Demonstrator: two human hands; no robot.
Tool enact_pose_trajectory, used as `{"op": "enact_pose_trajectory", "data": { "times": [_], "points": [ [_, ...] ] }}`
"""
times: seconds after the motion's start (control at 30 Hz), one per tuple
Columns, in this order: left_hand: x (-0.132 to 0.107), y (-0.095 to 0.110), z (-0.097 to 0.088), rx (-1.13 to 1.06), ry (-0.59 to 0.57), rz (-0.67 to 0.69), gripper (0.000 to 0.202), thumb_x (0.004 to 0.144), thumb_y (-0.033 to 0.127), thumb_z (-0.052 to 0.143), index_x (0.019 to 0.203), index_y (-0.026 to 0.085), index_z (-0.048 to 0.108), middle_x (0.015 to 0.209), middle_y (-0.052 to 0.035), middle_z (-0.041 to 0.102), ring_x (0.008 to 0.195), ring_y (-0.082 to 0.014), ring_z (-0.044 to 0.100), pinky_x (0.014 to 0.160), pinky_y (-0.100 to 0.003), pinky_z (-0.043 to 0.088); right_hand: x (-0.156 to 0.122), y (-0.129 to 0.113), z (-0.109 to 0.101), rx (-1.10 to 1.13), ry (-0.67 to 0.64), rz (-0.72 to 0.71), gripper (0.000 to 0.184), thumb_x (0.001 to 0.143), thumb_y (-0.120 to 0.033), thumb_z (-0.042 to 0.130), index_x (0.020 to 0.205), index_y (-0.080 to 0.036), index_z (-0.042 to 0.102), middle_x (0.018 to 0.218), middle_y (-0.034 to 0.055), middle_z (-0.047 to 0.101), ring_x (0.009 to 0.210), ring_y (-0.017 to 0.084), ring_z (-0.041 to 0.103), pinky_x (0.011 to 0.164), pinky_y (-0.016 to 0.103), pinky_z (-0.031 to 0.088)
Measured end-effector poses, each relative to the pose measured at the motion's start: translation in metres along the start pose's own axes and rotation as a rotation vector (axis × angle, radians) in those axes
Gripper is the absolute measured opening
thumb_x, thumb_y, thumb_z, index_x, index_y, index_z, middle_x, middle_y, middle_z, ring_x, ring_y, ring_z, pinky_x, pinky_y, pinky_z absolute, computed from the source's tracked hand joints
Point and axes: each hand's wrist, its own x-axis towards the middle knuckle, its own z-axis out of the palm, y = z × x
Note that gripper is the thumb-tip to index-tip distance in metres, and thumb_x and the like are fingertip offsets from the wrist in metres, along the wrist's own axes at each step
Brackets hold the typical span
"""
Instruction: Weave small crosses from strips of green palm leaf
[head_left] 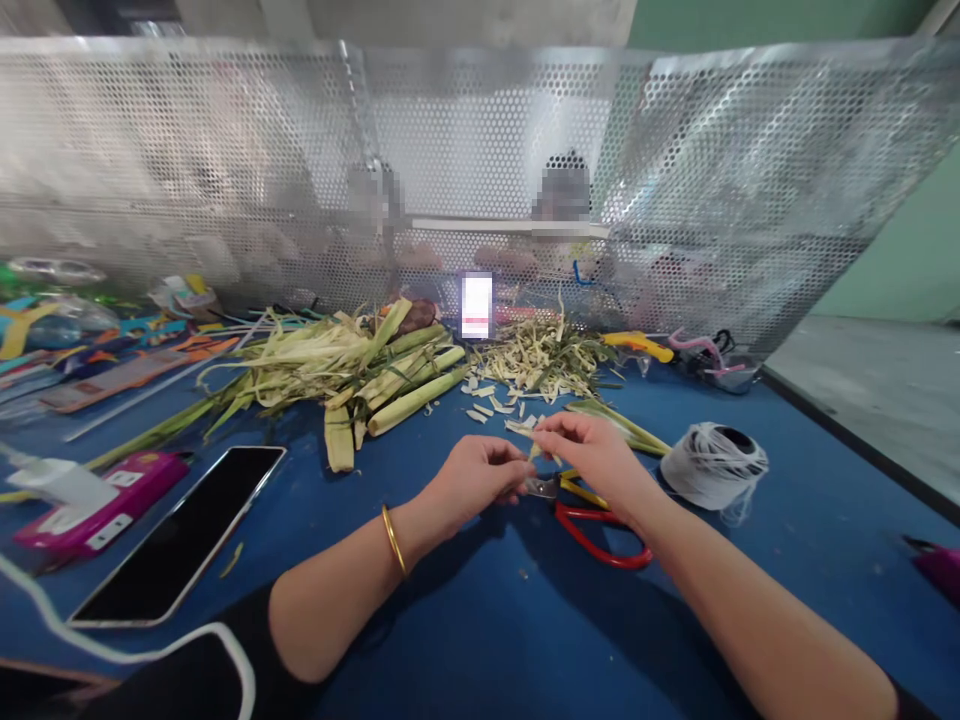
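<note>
Both of my hands meet over the middle of the blue table. My right hand [589, 452] pinches a small pale strip of plant husk [534, 450] between thumb and fingers. Closed in a pinch as well, my left hand [480, 470] meets the strip's lower end; its fingertips partly hide it. Just under the hands lie red-handled scissors [611, 555], with a yellow handle [581, 490] beside them, partly covered by my right hand. Cut husk scraps [484, 400] are scattered beyond my fingers.
Beyond are a bundle of pale green stalks and husks [420, 395] and a shredded pile [544, 355]. A grey yarn spool [709, 465] stands right. Left lie a phone [184, 540] and a pink power strip [112, 505]. A perforated metal screen [480, 130] backs the table.
</note>
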Motion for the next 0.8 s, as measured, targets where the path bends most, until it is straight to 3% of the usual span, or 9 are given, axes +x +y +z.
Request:
{"op": "enact_pose_trajectory", "data": {
  "times": [0.17, 0.27, 0.33, 0.37, 0.43, 0.53, 0.63, 0.7, 0.8],
  "points": [
    [0.007, 0.005, -0.014, 0.100, 0.100, 0.026, 0.020, 0.071, 0.035, 0.063, 0.066, 0.015, 0.065, 0.061, -0.0001, 0.060, 0.055, -0.0098, 0.052, 0.052, -0.021, 0.038, -0.001, -0.005, -0.012, -0.216, -0.163, 0.028, 0.022, 0.071, -0.038, 0.063, 0.064, -0.018, 0.055, 0.055, -0.0053, 0.047, 0.053, 0.009, 0.038, 0.051, 0.023, 0.029],
    [0.015, 0.006, -0.025, -0.103, 0.308, 0.027, 0.021, 0.072, 0.036, 0.062, 0.077, 0.015, 0.067, 0.076, -0.0022, 0.063, 0.066, -0.0108, 0.055, 0.056, -0.020, 0.041, -0.009, -0.012, -0.016, -0.185, -0.571, 0.088, 0.019, 0.069, -0.033, 0.067, 0.068, -0.017, 0.059, 0.056, -0.0056, 0.051, 0.052, 0.008, 0.041, 0.050, 0.021, 0.030],
    [0.020, 0.003, -0.030, -0.193, 0.371, -0.014, 0.021, 0.070, 0.033, 0.065, 0.080, 0.015, 0.067, 0.079, -0.0028, 0.062, 0.067, -0.0102, 0.055, 0.056, -0.020, 0.041, -0.013, -0.014, -0.016, -0.127, -0.885, 0.120, 0.019, 0.066, -0.031, 0.071, 0.070, -0.016, 0.061, 0.058, -0.0047, 0.055, 0.052, 0.007, 0.044, 0.051, 0.021, 0.033],
    [0.023, 0.001, -0.031, -0.206, 0.383, -0.027, 0.021, 0.070, 0.032, 0.065, 0.081, 0.015, 0.066, 0.079, -0.0027, 0.062, 0.065, -0.0096, 0.055, 0.056, -0.020, 0.041, -0.013, -0.014, -0.016, -0.080, -0.947, 0.125, 0.019, 0.066, -0.031, 0.073, 0.070, -0.015, 0.062, 0.058, -0.0046, 0.056, 0.052, 0.007, 0.045, 0.052, 0.021, 0.033],
    [0.026, -0.004, -0.032, -0.230, 0.401, -0.059, 0.019, 0.069, 0.026, 0.066, 0.083, 0.013, 0.065, 0.078, -0.0029, 0.061, 0.062, -0.0086, 0.054, 0.056, -0.020, 0.041, -0.010, -0.011, -0.015, 0.084, -0.760, 0.106, 0.021, 0.067, -0.034, 0.072, 0.069, -0.016, 0.061, 0.055, -0.0054, 0.054, 0.049, 0.007, 0.043, 0.050, 0.021, 0.033],
    [0.027, -0.008, -0.030, -0.273, 0.439, -0.069, 0.017, 0.069, 0.020, 0.064, 0.085, 0.013, 0.065, 0.077, -0.0022, 0.061, 0.061, -0.0075, 0.053, 0.056, -0.019, 0.042, 0.005, -0.001, -0.017, 0.415, -0.077, 0.069, 0.028, 0.076, -0.047, 0.061, 0.073, -0.020, 0.058, 0.063, -0.0023, 0.058, 0.051, 0.009, 0.048, 0.051, 0.023, 0.038],
    [0.025, -0.008, -0.027, -0.286, 0.437, -0.070, 0.015, 0.070, 0.018, 0.064, 0.083, 0.013, 0.066, 0.076, -0.0017, 0.062, 0.058, -0.0070, 0.053, 0.055, -0.019, 0.042, 0.018, 0.008, -0.026, 0.445, 0.159, 0.094, 0.035, 0.082, -0.052, 0.050, 0.098, -0.021, 0.056, 0.098, 0.0079, 0.066, 0.074, 0.017, 0.064, 0.063, 0.031, 0.049],
    [0.025, -0.007, -0.026, -0.271, 0.419, -0.070, 0.013, 0.070, 0.016, 0.062, 0.082, 0.013, 0.067, 0.074, -0.0015, 0.062, 0.057, -0.0068, 0.053, 0.054, -0.019, 0.041, 0.021, 0.012, -0.033, 0.134, 0.234, 0.058, 0.037, 0.084, -0.044, 0.051, 0.112, -0.020, 0.052, 0.106, 0.0104, 0.065, 0.080, 0.021, 0.066, 0.069, 0.035, 0.050],
    [0.025, -0.007, -0.026, -0.259, 0.403, -0.067, 0.012, 0.070, 0.014, 0.062, 0.081, 0.013, 0.067, 0.069, -0.0002, 0.060, 0.056, -0.0063, 0.051, 0.054, -0.018, 0.040, 0.018, 0.014, -0.044, -0.728, 0.346, -0.072, 0.031, 0.084, -0.021, 0.049, 0.115, -0.015, 0.054, 0.108, 0.0148, 0.064, 0.089, 0.026, 0.064, 0.076, 0.038, 0.045]
  ]
}}
